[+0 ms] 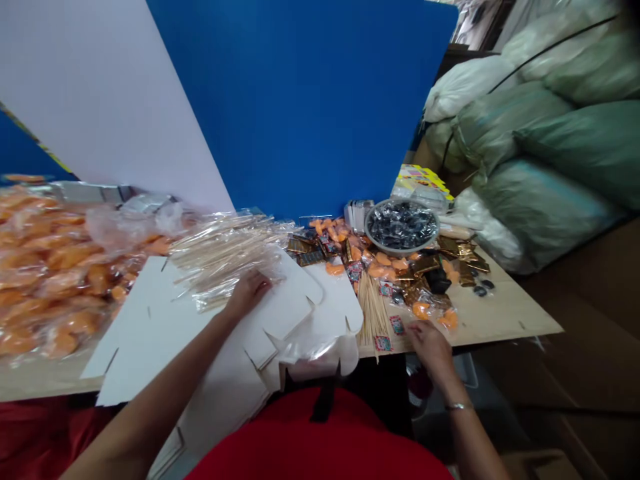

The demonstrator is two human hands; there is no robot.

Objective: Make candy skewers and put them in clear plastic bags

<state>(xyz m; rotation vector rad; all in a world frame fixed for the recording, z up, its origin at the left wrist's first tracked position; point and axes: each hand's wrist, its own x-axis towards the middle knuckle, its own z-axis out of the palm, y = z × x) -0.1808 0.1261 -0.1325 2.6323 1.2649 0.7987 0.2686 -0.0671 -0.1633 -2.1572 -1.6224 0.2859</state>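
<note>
Work barely begun: left hand (249, 291), grip not discernible, lay on bagged sticks (225, 257) atop flat, unfolded white card blanks (150, 320); right hand (427, 343), loosely spread and empty, touched wrapped sweets (397, 325) beside loose skewers (373, 307); nothing yet assembled.
</note>
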